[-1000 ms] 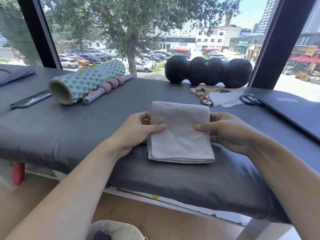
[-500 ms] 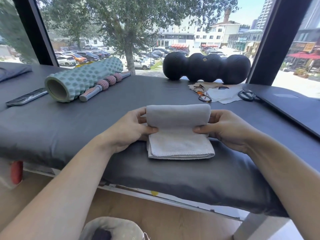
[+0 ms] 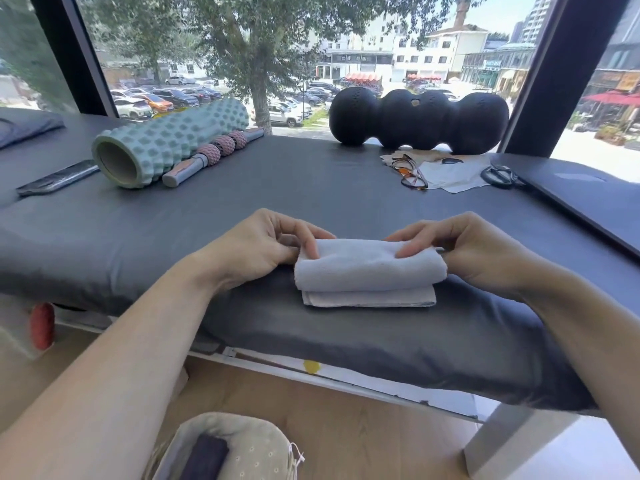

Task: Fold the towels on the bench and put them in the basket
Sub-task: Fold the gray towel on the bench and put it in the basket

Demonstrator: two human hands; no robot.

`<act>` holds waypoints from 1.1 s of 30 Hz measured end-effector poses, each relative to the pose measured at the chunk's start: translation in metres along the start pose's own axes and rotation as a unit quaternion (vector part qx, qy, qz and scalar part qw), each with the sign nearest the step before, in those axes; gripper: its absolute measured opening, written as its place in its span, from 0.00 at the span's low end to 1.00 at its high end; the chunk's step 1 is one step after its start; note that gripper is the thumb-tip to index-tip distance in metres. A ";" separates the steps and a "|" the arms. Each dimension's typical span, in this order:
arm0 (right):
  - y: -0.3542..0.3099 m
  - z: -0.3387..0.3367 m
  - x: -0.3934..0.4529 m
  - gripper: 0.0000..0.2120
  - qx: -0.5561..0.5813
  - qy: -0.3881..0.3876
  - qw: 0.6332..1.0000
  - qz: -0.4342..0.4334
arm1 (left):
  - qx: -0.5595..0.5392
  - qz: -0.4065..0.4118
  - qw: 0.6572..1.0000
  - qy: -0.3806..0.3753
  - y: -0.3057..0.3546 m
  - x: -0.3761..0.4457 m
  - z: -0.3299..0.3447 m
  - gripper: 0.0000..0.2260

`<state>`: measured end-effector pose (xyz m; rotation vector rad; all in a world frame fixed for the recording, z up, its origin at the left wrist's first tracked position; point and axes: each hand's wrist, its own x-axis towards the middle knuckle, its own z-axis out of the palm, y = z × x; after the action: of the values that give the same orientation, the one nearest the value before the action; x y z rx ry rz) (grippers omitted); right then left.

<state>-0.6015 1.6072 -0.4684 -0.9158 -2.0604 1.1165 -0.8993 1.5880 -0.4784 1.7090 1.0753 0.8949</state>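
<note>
Head view, nearest first: the basket (image 3: 242, 448) sits on the floor by my knees, something dark inside. Above it, on the bench's (image 3: 346, 188) grey pad, my left hand (image 3: 256, 247) and right hand (image 3: 474, 251) pinch the grey towel's (image 3: 367, 271) far fold, bringing it toward me over the lower layer. Next I'd flatten it, then lift it down. Beyond lie a foam roller (image 3: 166, 143), glasses (image 3: 410, 171), and the window.

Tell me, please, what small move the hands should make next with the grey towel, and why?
Probably press the top fold flat. The left hand and right hand pinch the far corners of the grey towel, and its upper layer sits puffed, short of the lower layer's near edge. The basket waits below.
</note>
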 end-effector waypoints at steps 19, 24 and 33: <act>-0.038 0.015 -0.013 0.32 -0.300 -0.046 0.953 0.019 | 0.229 0.019 0.973 -0.004 0.031 -0.014 0.023 0.25; -0.024 0.020 -0.004 0.37 -0.349 0.112 0.926 -0.088 | 0.271 0.113 0.947 0.127 0.029 -0.004 0.026 0.24; -0.005 0.015 0.001 0.29 -0.318 0.069 0.945 -0.039 | 0.200 0.025 0.978 0.051 0.007 0.003 0.033 0.17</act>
<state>-0.6149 1.5993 -0.4707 -1.1552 -2.3474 0.3124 -0.8673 1.5793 -0.4828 2.0442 1.3564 0.8447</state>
